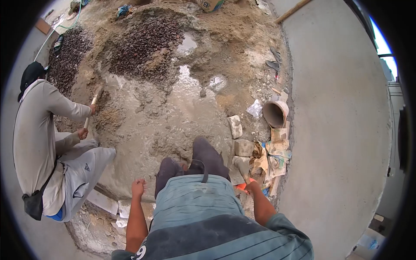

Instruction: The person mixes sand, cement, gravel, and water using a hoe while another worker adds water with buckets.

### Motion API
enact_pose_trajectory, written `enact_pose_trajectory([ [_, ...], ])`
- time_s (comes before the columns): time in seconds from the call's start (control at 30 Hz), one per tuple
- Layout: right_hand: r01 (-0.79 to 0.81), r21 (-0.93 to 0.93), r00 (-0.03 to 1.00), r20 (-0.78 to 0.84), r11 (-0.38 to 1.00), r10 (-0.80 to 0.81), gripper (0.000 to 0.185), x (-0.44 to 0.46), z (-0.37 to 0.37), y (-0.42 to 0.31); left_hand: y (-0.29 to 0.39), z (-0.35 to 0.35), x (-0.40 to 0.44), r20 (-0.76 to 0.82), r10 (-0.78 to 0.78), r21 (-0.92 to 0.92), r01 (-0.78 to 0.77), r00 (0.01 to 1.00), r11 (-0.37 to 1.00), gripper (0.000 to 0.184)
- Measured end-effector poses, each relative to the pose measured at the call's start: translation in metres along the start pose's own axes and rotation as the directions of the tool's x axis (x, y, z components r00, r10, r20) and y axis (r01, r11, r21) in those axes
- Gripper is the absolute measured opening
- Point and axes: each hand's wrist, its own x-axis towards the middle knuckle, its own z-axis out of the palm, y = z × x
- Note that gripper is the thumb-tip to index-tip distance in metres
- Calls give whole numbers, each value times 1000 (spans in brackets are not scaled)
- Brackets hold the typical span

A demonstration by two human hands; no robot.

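My right hand, partly hidden at the fingers, is closed around the handle end of a grey-bladed hand tool, which looks like a trowel. Its blade is beside the pale blocks, and something orange shows just left of the hand. My left hand hangs at my left side with its fingers curled in, and I see nothing in it. Below it lie pale slabs. Wet grey mortar spreads over the ground in front of my legs.
At left, a bent-over person grips a wooden handle with both hands. Dark gravel is heaped ahead. To my right are blocks, torn paper sacks, a bucket on its side and a smooth grey wall.
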Motion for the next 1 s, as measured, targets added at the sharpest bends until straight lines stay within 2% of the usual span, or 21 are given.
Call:
enact_pose_trajectory([
  [0.07,50,-148,998,37,988,-45,21,-3,7,-13,-5,-11,19,38,15,2,-15,999,1000,18],
  [0.13,68,-166,997,55,984,-60,15,-1,15,-23,-18,-12,16,21,4,-41,-3,1000,999,17],
  [0.2,63,-97,994,96,993,-53,10,5,30,-29,-11,-14,17,-46,-1,-106,-4,999,994,17],
  [0.33,-73,210,949,315,975,3,10,58,73,-31,10,-11,11,12,-2,-43,2,1000,999,17],
  [0.43,-125,244,903,429,962,8,11,73,68,-50,25,-9,18,15,41,-23,-41,999,999,17],
  [0.47,-67,119,906,424,991,11,13,79,65,-57,29,-10,16,12,32,-34,-31,999,999,17],
  [0.53,44,-116,910,415,992,8,32,94,69,-67,33,-17,22,19,33,-34,-32,999,999,17],
  [0.57,-87,181,955,296,980,30,30,92,72,-54,29,-17,28,33,37,-31,-36,999,999,17],
  [0.67,133,46,989,58,990,-136,28,22,33,-56,39,-10,83,80,80,47,-84,994,995,18],
  [0.7,103,84,994,11,991,-105,29,-32,7,-61,25,-9,81,104,54,98,-64,993,993,18],
  [0.73,8,83,999,-53,997,-4,26,-122,-39,-92,24,-7,78,102,26,103,-37,994,994,17],
  [0.77,11,95,999,-53,995,-6,22,-147,-49,-97,47,-1,90,90,39,93,-47,995,995,16],
  [0.83,46,123,998,-52,991,-40,31,-142,-56,-108,87,14,90,65,77,15,-78,995,997,16],
  [0.87,69,129,997,-48,989,-63,46,-125,-56,-101,106,26,88,51,88,-34,-87,995,996,16],
  [1.0,39,177,999,8,983,-41,38,-94,-61,-89,142,57,96,109,180,-16,-179,978,984,17],
])
